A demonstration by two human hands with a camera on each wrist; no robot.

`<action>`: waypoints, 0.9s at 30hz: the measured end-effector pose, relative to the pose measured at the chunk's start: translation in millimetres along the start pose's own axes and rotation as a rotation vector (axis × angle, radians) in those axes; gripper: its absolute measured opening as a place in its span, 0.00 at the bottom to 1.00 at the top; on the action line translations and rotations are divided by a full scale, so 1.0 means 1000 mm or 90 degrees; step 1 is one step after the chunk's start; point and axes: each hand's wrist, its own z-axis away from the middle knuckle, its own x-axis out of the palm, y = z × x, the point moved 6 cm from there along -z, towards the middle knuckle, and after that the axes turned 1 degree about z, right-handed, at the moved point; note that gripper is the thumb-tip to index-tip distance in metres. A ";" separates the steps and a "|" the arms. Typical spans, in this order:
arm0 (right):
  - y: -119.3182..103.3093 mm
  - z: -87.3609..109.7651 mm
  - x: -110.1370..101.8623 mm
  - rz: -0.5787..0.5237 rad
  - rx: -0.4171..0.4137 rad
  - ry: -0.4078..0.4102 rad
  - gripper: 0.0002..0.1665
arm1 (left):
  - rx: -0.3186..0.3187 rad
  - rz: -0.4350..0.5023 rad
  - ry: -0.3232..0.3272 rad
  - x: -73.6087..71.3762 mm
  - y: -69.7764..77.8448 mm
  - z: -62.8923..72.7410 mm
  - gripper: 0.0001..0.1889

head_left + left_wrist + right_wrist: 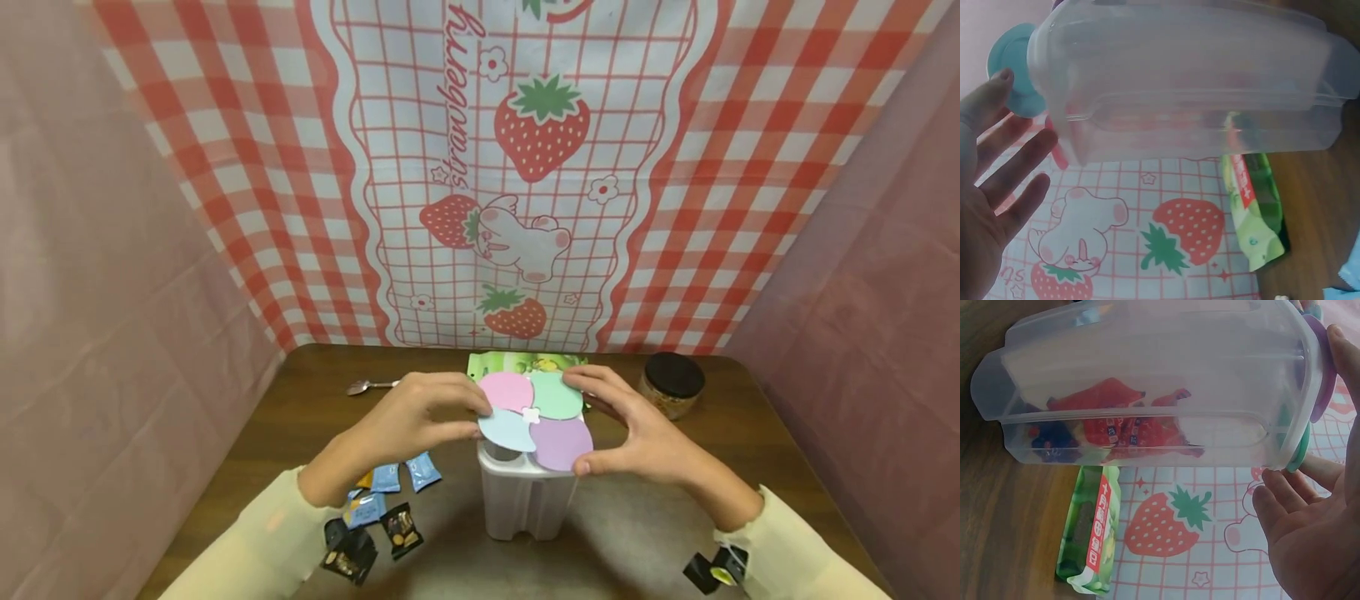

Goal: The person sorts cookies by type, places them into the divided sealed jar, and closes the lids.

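Note:
A tall translucent storage container [522, 504] stands upright on the table, topped by pink [504, 390], green [557, 397], purple [561, 446] and light blue lids. The light blue lid [506, 432] sits askew, uncovering part of the opening below. My left hand [427, 408] touches that lid's outer edge with thumb and forefinger, the other fingers spread in the left wrist view. On the other side, my right hand [637, 425] spans the container top, thumb at the purple lid and fingers by the green one. Red packets [1113, 428] and a dark blue packet [1054, 440] show through the wall.
Behind the container lies a green packet [487, 364]. A black-lidded jar [673, 385] stands at the back right. To the left are a spoon [369, 387], light blue packets [423, 472] and black packets [402, 531]. A strawberry-print cloth [540, 250] hangs behind the table.

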 end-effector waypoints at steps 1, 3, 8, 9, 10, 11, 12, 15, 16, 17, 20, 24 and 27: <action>0.000 0.000 0.000 0.001 -0.001 0.000 0.57 | -0.004 0.015 0.005 -0.001 -0.001 -0.003 0.10; 0.001 0.000 0.000 0.001 -0.006 0.000 0.56 | -0.013 0.030 0.020 -0.004 -0.003 -0.009 0.09; 0.000 0.000 0.001 0.011 -0.014 0.001 0.56 | -0.040 0.027 0.058 -0.007 -0.006 -0.021 0.07; -0.001 0.000 0.001 0.013 -0.014 0.002 0.57 | -0.044 0.029 0.059 -0.007 -0.006 -0.022 0.07; -0.002 0.000 0.001 0.017 -0.015 0.002 0.57 | -0.047 0.032 0.060 -0.007 -0.007 -0.024 0.06; -0.002 0.000 0.001 0.017 -0.013 0.003 0.57 | -0.049 0.037 0.058 -0.007 -0.007 -0.025 0.06; -0.003 0.001 0.000 0.017 -0.015 0.003 0.57 | -0.051 0.041 0.057 -0.007 -0.007 -0.026 0.06; -0.004 0.000 0.000 0.017 -0.017 0.001 0.57 | -0.059 0.057 0.053 -0.006 -0.009 -0.027 0.06; -0.004 0.000 0.000 0.019 -0.019 0.001 0.57 | -0.064 0.061 0.051 -0.006 -0.010 -0.028 0.06; -0.004 0.000 0.000 0.023 -0.019 0.001 0.57 | -0.071 0.065 0.050 -0.006 -0.011 -0.028 0.06; -0.004 0.000 -0.001 0.041 -0.022 0.002 0.57 | -0.103 0.068 0.044 -0.004 -0.014 -0.029 0.05; -0.004 0.001 -0.002 0.077 -0.029 0.003 0.57 | -0.136 0.070 0.041 -0.002 -0.018 -0.029 0.03; -0.005 0.001 -0.002 0.102 -0.028 0.004 0.57 | -0.140 0.079 0.042 -0.002 -0.018 -0.028 0.03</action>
